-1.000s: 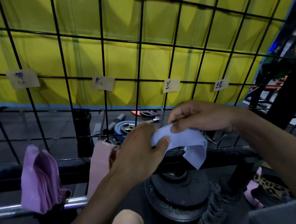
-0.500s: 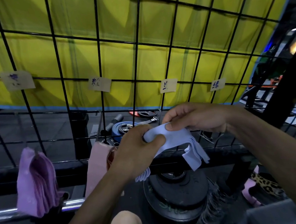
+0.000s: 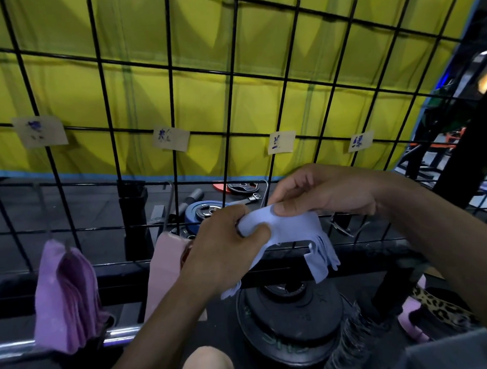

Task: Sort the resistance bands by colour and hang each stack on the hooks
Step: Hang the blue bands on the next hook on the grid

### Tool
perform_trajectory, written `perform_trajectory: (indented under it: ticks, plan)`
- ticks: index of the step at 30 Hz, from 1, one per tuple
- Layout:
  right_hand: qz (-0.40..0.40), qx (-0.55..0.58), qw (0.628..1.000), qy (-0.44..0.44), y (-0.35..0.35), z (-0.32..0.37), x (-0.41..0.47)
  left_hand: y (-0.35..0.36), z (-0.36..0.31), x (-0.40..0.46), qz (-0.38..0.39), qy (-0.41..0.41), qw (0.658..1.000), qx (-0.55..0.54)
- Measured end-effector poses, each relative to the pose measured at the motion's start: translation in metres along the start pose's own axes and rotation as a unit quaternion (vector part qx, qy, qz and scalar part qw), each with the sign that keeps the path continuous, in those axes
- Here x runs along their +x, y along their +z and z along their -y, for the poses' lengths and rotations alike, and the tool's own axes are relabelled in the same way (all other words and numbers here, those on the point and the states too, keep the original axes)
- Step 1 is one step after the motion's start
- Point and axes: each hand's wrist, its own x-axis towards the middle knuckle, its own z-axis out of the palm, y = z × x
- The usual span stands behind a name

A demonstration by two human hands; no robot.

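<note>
Left hand (image 3: 226, 250) gripping blue bands (image 3: 292, 232), right hand (image 3: 321, 191) pinching their top edge, purple bands (image 3: 64, 295) hung far left on grid (image 3: 173, 103), pink bands (image 3: 165, 270) beside them

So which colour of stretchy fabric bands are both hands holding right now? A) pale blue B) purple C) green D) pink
A: the left hand and right hand both grip the stack of pale blue fabric bands; purple bands and pink bands already hang on the black wire grid.
</note>
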Motion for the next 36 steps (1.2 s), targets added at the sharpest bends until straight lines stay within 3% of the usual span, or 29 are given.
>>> perform_trajectory:
  ticks: [4,14,20,27,33,36]
  plan:
    - [-0.011,-0.083,0.997,-0.002,0.001,0.011,-0.002,0.001,0.0,-0.002,-0.024,0.021,0.999,0.01]
    - [-0.023,-0.155,0.988,0.019,-0.004,0.026,-0.003,0.006,-0.007,-0.012,-0.062,0.063,0.996,0.01]
    - [0.0,-0.084,0.996,0.036,-0.002,0.015,0.005,0.001,-0.004,-0.009,-0.037,0.043,0.998,-0.014]
    - [0.022,0.128,0.991,0.042,0.012,-0.012,0.01,-0.006,0.001,-0.003,-0.008,0.014,0.999,-0.038]
    - [-0.01,0.078,0.997,0.015,0.012,-0.002,-0.004,-0.005,0.004,-0.006,-0.014,0.014,0.999,-0.026]
    - [0.014,0.051,0.998,0.026,0.007,0.004,-0.01,-0.003,0.001,-0.007,-0.024,0.012,0.999,-0.018]
